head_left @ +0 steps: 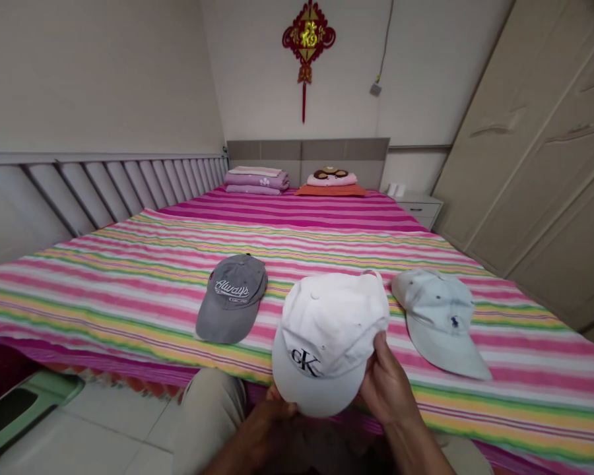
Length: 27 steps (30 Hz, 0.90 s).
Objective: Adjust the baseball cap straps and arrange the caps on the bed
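A white baseball cap with a black CK logo is held up in front of me, its brim towards me. My left hand pinches the brim's lower left edge. The thumb of my right hand presses on the cap's right side, the other fingers tucked behind and partly hidden. On the bed to the left lies a grey cap with white "Always" lettering. To the right lies a pale mint cap with a small dark emblem. Neither hand touches those two.
The bed has a striped cover. Folded purple bedding and a pink pillow sit by the headboard. A metal railing runs along the left, a nightstand and wardrobe stand right, a green stool lower left.
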### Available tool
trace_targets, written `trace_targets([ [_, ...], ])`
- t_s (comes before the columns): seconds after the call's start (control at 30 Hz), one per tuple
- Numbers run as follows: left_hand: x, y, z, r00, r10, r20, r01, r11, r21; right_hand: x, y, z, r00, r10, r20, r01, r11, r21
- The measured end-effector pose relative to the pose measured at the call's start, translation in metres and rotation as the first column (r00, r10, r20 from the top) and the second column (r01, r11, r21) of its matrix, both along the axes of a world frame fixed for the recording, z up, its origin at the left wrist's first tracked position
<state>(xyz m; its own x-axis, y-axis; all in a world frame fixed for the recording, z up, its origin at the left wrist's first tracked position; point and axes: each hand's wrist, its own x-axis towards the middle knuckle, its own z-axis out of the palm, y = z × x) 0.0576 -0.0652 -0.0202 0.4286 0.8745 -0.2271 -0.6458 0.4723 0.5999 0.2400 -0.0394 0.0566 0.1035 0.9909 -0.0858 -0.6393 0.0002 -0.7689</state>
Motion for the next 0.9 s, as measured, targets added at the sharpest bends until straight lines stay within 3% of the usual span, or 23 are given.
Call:
trace_targets([
  [0.17, -0.014, 0.016, 0.0, 0.998, 0.001, 0.07, 0.001, 1.0, -0.024, 0.01, 0.0, -0.01, 0.999, 0.042, 0.029, -0.041, 0.999, -0.036],
  [0.43, -0.012, 0.053, 0.038, 0.995, -0.064, 0.078, 0.063, 0.998, 0.024, 0.025, -0.004, -0.024, 0.993, 0.12, 0.013, -0.115, 0.973, -0.2],
  [0.73, 0.006, 0.064, 0.052, 0.993, -0.07, 0.09, 0.072, 0.997, -0.022, 0.041, -0.011, -0.042, 0.975, 0.195, 0.103, -0.171, 0.963, -0.207],
  [0.9, 0.009, 0.063, 0.062, 0.988, -0.103, 0.113, 0.104, 0.995, 0.0, 0.05, -0.019, -0.05, 0.961, 0.23, 0.153, -0.176, 0.938, -0.299],
])
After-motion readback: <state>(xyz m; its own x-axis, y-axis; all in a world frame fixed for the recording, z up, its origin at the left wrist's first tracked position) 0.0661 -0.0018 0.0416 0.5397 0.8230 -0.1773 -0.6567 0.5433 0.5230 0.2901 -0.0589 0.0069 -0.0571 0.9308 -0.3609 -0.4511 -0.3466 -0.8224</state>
